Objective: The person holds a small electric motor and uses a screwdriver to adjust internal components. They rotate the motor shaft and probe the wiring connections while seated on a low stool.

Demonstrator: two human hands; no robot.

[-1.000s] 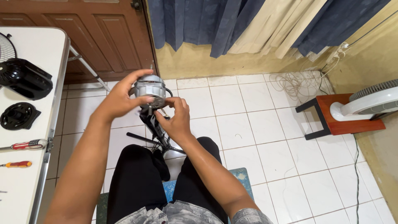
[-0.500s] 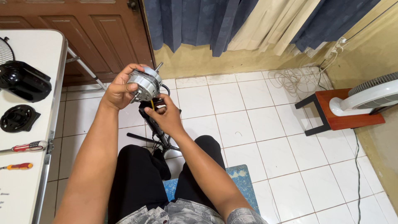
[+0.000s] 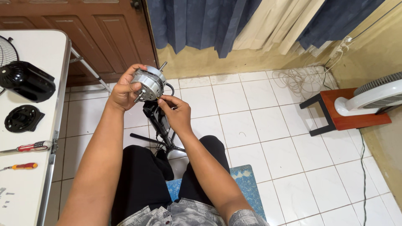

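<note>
My left hand (image 3: 123,90) grips a round silver fan motor (image 3: 150,83) with a short metal shaft sticking out at its upper right. My right hand (image 3: 176,113) is just below and right of the motor, its fingertips pinching at the motor's lower edge where black wires come out. A black fan neck and stand (image 3: 158,121) hangs beneath the motor between my knees. What the fingertips pinch is too small to tell.
A white table (image 3: 46,54) at the left carries a black fan housing (image 3: 26,80), a black round cover (image 3: 23,118), two screwdrivers (image 3: 29,146) and small screws. A white fan (image 3: 372,96) lies on a red stool (image 3: 347,117) at right. Tiled floor, coiled cable, wooden door and curtains behind.
Both hands have lifted the motor slightly and tilted it, so its shaft now points up right. My right hand has shifted from under the motor to its lower right edge.
</note>
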